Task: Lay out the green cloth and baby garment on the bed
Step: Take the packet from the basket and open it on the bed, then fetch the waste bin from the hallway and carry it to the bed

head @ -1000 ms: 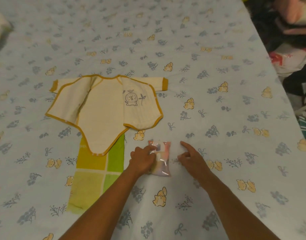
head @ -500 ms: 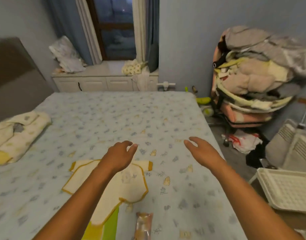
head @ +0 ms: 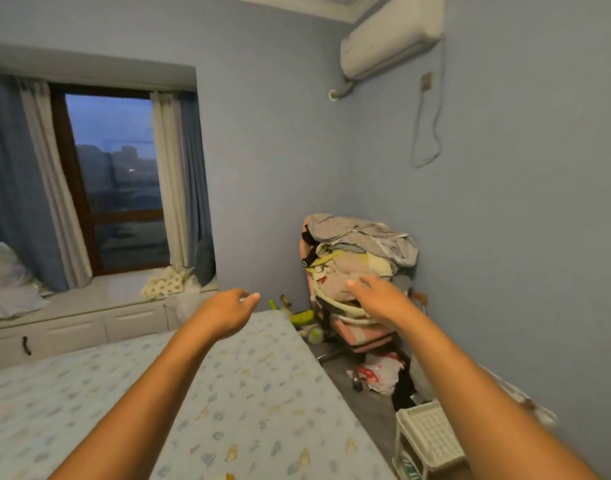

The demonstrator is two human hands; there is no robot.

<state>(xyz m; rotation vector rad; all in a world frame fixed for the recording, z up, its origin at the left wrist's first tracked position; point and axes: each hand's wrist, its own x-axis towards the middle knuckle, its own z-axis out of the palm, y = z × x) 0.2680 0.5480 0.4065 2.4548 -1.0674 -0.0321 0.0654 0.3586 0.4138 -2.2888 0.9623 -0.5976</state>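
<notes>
Both arms were stretched forward above the bed (head: 262,393). Left hand (head: 228,308) loosely curled and empty, right hand (head: 376,294) flat with fingers spread, also empty. Green cloth and baby garment were out of frame.

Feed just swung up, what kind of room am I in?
Most likely a home bedroom: a bed with a printed sheet, a curtained window with a sill seat, and a chair piled with laundry in the corner.
</notes>
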